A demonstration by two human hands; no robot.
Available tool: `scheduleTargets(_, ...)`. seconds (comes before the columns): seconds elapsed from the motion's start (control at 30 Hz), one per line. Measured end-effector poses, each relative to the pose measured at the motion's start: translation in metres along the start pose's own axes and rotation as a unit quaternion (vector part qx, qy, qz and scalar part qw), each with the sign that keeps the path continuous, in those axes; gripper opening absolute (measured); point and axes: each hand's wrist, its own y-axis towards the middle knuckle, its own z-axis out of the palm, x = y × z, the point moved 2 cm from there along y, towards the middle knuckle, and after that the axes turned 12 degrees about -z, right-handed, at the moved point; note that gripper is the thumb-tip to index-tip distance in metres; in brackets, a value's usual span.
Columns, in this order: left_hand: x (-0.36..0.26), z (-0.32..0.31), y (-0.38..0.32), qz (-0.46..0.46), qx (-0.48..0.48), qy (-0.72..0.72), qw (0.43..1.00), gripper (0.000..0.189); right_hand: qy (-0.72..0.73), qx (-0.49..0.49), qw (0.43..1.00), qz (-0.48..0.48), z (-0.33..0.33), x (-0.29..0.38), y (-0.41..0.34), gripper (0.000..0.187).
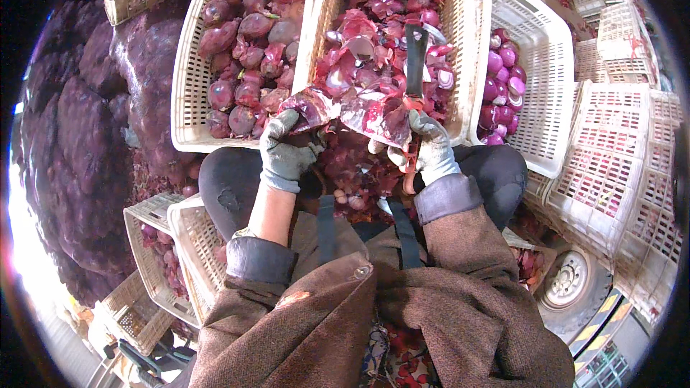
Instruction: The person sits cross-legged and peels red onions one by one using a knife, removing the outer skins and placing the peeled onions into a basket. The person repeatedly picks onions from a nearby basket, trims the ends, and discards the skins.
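My left hand (pixel 288 148), in a pale work glove, grips a dark red onion piece (pixel 307 108) with papery skin; whether flesh is inside is hidden. In my gloved right hand (pixel 431 143) is a knife (pixel 415 62), its broad dark blade pointing away from me and its red handle under my fingers. A wide flap of onion skin (pixel 377 116) hangs by the right fingers, left of the knife. Both hands are at the near edge of a middle plastic crate (pixel 462 16) holding onion skins and scraps (pixel 358 59).
A left crate (pixel 186 75) holds unpeeled red onions (pixel 253 59). Peeled purple onions (pixel 501 86) lie in the right crate (pixel 544 64). Dark filled sacks (pixel 81 134) rise at left. Stacked crates (pixel 598 151) and a wheel (pixel 568 280) stand at right. Skins (pixel 356 172) lie between my knees.
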Motion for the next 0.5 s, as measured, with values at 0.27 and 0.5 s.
scheduleTargets(0.27, -0.005, 0.050, 0.015, 0.112, -0.180, 0.284, 0.935, 0.045, 0.031, -0.041, 0.998, -0.030, -0.026, 0.003, 0.005, 0.045)
scheduleTargets(0.5, 0.026, 0.094, 0.014, 0.132, -0.118, 0.670, 0.721, 0.070, -0.120, -0.043, 0.980, -0.151, -0.002, 0.004, 0.005, 0.036)
